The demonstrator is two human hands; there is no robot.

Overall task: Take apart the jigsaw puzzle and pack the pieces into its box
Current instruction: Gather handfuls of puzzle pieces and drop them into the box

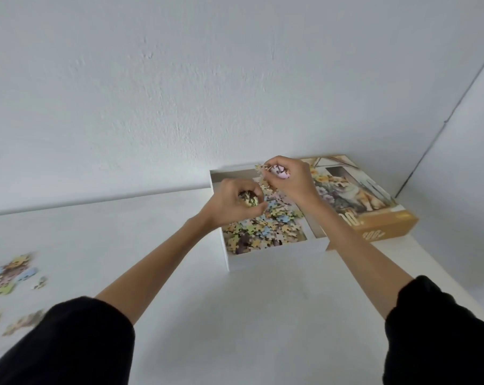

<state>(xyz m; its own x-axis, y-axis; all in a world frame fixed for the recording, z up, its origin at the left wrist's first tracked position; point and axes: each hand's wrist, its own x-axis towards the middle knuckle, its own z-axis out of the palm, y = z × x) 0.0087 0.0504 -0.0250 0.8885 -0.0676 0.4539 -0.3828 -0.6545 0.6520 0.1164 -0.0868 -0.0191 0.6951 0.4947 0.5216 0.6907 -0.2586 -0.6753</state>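
Head camera, looking down and forward: a person in black sleeves reaches both bare arms to an open white box (277, 258) at centre right of the frame, set against the wall at the far edge of a white table (235, 315). The left hand (232, 202) is curled closed around a small clump of puzzle pieces (247, 198), held directly over the box so that whatever drops lands inside. The right hand (289, 180), just above and behind it, pinches a joined strip of pieces (263, 176) between thumb and fingertips; a pink object shows in that grip too, but what it is cannot be told. Both hands appear placed to break the joined bits apart over the box rather than over the table. A loose heap of pastel pieces (265, 226) already covers much of the box floor. The printed lid (374, 212), showing a dog among flowers, lies face up just beside the box on the right, out of the way until closing. More pieces (10, 273) wait at the lower left edge of the frame, well apart from the box, so packing looks partly done.
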